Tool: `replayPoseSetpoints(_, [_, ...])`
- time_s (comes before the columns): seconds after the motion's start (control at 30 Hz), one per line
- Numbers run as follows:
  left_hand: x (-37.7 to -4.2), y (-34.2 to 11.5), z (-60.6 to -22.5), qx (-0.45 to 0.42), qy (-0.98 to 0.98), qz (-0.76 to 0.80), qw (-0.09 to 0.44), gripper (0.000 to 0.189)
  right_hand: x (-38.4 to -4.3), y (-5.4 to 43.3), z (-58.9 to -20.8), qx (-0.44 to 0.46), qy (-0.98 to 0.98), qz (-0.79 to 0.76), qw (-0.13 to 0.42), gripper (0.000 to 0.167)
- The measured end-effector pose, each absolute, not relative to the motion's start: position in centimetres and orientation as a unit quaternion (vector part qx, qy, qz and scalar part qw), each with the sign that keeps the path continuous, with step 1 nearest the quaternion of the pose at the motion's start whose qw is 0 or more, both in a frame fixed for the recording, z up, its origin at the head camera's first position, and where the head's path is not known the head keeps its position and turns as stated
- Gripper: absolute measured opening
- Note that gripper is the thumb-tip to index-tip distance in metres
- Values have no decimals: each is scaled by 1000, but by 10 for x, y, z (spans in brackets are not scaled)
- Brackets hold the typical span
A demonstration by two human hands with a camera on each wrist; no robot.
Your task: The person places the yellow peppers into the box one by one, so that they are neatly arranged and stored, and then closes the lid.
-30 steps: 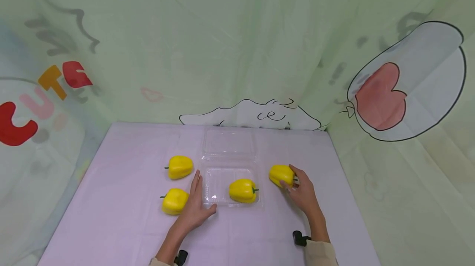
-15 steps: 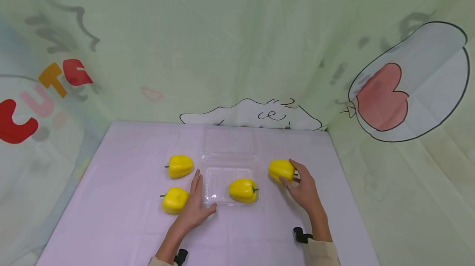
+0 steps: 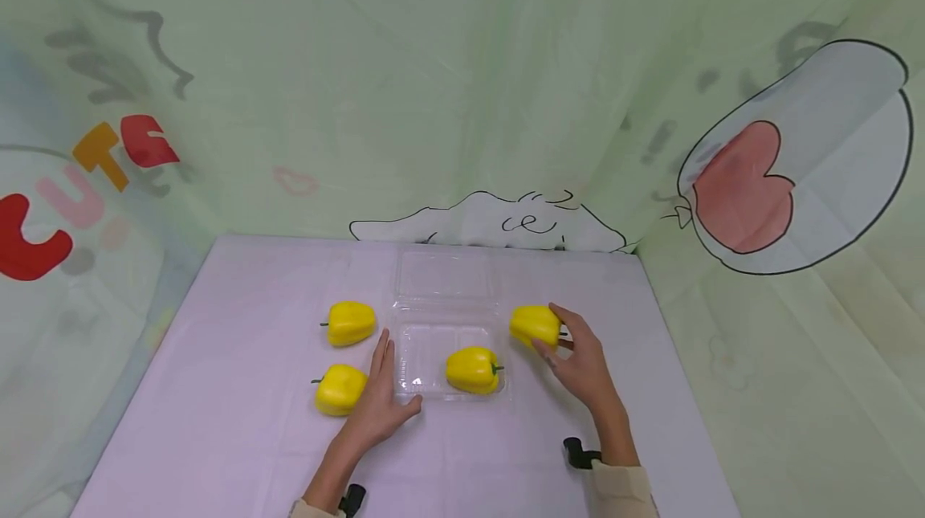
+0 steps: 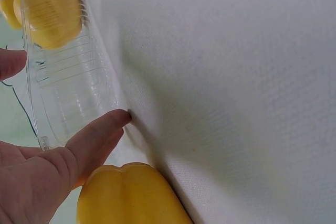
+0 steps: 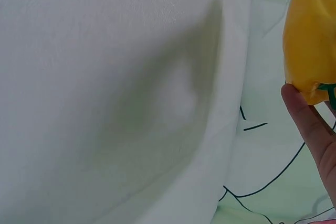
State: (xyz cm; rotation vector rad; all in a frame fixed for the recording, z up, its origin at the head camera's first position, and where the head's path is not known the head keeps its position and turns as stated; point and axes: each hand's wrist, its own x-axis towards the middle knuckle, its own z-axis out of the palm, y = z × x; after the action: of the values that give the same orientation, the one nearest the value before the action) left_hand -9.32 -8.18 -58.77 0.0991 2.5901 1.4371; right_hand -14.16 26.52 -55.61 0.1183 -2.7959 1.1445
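My right hand pinches a yellow bell pepper by its stem end, just right of a clear plastic clamshell box. In the right wrist view this held pepper is raised off the cloth. A second yellow pepper lies in the right part of the box's base, its green stem pointing right. My left hand rests against the box's left side with fingers extended and thumb spread along the near edge. Close beside that hand lies another pepper, partly covered by it.
One more yellow pepper lies farther back, left of the box. The box's lid lies folded open toward the back. A pale cloth covers the table, and a printed curtain stands behind it.
My right hand has lifted its pepper and carried it slightly back and to the left, closer to the box. The left hand and the other peppers have stayed put.
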Motion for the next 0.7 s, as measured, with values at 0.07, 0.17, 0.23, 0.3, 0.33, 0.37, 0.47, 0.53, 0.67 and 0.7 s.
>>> replayPoseSetpoints(0.07, [-94, -82, -588, 33, 870, 484, 89, 110, -142, 263, -556, 43, -922, 381, 59, 74])
replayPoseSetpoints(0.17, [-94, -82, -589, 33, 871, 481, 91, 111, -144, 258, -556, 49, -919, 387, 58, 74])
replayPoseSetpoints(0.23, [-94, -82, -590, 34, 873, 478, 89, 111, -145, 254, -555, 51, -917, 392, 55, 74])
replayPoseSetpoints(0.3, [-94, -82, -590, 34, 874, 476, 88, 111, -147, 250, -554, 54, -916, 394, 50, 74])
replayPoseSetpoints(0.33, [-94, -82, -590, 34, 874, 477, 89, 111, -147, 248, -553, 55, -915, 396, 49, 74])
replayPoseSetpoints(0.37, [-94, -82, -590, 34, 874, 477, 88, 111, -148, 246, -552, 57, -915, 396, 47, 74])
replayPoseSetpoints(0.47, [-94, -81, -590, 34, 873, 479, 88, 110, -149, 240, -549, 66, -912, 402, 46, 73])
replayPoseSetpoints(0.53, [-93, -81, -589, 33, 873, 478, 89, 110, -150, 236, -547, 72, -910, 405, 46, 73])
replayPoseSetpoints(0.67, [-93, -81, -589, 33, 872, 479, 91, 110, -150, 229, -547, 88, -908, 407, 45, 73])
replayPoseSetpoints(0.7, [-93, -81, -588, 33, 873, 479, 91, 110, -150, 227, -547, 91, -907, 409, 45, 72])
